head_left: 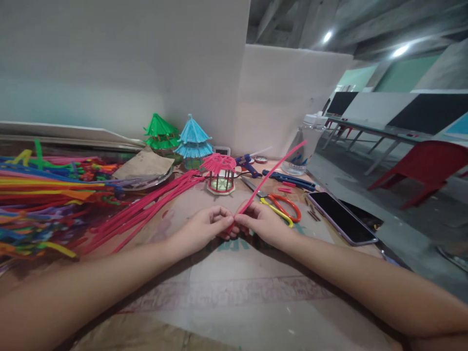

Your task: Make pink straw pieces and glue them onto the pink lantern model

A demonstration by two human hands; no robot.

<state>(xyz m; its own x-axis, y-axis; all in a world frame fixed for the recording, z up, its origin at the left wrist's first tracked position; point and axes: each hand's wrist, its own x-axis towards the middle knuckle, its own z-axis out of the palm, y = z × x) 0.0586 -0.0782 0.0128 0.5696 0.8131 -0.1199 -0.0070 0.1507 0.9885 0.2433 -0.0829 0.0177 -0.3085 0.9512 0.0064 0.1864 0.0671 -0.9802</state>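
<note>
Both hands meet over the middle of the table, pinching one pink pipe cleaner. My left hand (217, 222) is closed on its lower end, where the fingers hide most of it. Thumb and fingers of my right hand (259, 222) are closed on the pipe cleaner (272, 170) just beside that, and its long free part slants up to the right. Behind the hands stands a small pavilion (221, 175) with a pink pipe-cleaner roof, brown posts and a pale base. Scissors (281, 207) with orange and yellow handles lie right behind my right hand.
Pink pipe cleaners (146, 207) and a multicoloured heap (44, 204) lie left. Green (161, 131) and blue (193, 139) roofed models stand behind. A glue gun (248, 165), a dark blue cutter-like tool (288, 180), a clear bottle (302, 146) and a phone (341, 217) are right.
</note>
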